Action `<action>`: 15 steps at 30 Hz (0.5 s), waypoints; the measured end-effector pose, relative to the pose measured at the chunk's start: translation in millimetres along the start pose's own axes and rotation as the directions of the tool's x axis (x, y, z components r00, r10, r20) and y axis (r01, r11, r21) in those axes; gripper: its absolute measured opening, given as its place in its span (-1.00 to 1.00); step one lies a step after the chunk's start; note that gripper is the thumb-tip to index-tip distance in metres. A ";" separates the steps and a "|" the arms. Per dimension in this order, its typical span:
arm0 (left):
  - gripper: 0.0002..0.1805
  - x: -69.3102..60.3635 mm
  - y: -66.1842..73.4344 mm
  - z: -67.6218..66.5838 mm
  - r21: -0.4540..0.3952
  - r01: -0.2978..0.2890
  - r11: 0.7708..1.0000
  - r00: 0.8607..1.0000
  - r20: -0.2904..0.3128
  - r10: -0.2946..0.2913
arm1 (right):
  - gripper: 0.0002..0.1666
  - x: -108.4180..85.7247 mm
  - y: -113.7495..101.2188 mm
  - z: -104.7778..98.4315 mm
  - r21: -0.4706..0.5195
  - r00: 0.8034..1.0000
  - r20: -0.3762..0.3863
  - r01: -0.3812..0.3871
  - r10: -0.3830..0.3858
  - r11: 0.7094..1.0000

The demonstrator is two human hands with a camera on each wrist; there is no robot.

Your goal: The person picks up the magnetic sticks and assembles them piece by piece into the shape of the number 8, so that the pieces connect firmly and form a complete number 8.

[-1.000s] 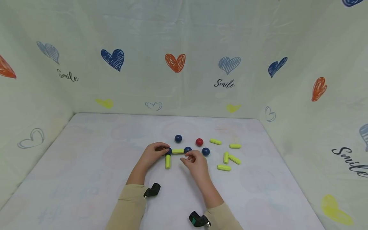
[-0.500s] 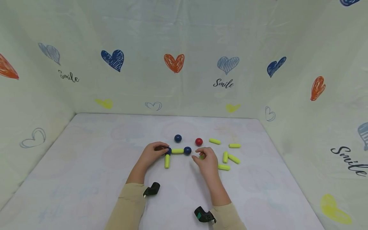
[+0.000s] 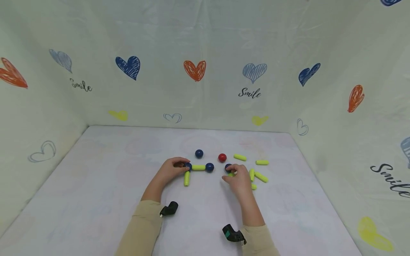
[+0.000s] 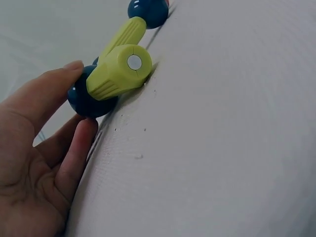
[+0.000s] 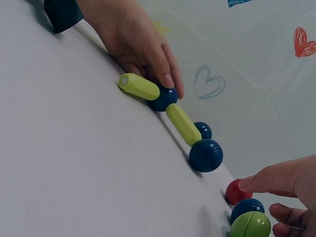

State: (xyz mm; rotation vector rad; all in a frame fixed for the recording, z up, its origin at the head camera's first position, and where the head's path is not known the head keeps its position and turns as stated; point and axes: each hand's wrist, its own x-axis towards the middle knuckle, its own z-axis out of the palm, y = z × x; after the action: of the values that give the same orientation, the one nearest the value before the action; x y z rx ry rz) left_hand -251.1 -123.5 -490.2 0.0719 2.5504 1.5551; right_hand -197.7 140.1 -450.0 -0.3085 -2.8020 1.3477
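A blue ball (image 3: pixel 188 166) is pinched between thumb and fingers of my left hand (image 3: pixel 169 170). Two yellow-green rods join that ball. One rod (image 3: pixel 198 167) runs right to a second blue ball (image 3: pixel 209 167); the other rod (image 3: pixel 187 179) points toward me. My right hand (image 3: pixel 240 179) hovers with thumb and fingers apart by a third blue ball (image 3: pixel 228 167). A round green piece (image 5: pixel 251 226) stands in front of that ball in the right wrist view, partly cut off. Fingers hide much of both pieces in the head view; contact there I cannot tell.
Behind the joined pieces lie a blue ball (image 3: pixel 199 153) and a red ball (image 3: pixel 222 157). Several loose yellow-green rods (image 3: pixel 261 177) lie right of my right hand, one partly behind it. A curtain with printed hearts (image 3: pixel 194 70) encloses the white table (image 3: pixel 128 213).
My right hand has moved right, away from the end ball of the joined pieces, to the separate blue ball. My left hand keeps its pinch in the same place.
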 end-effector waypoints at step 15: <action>-0.68 2.0 2.7 -1.3 -0.011 0.023 1.000 0.999 0.024 -0.023 | -0.64 1.7 8.6 2.5 -0.059 0.995 0.062 -0.072 0.076 0.996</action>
State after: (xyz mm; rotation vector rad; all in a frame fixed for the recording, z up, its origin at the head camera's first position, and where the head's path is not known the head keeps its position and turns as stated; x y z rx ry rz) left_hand -253.4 -123.1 -487.4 0.0588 2.5152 1.5508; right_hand -198.2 143.7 -458.4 -0.3804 -2.9133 1.3171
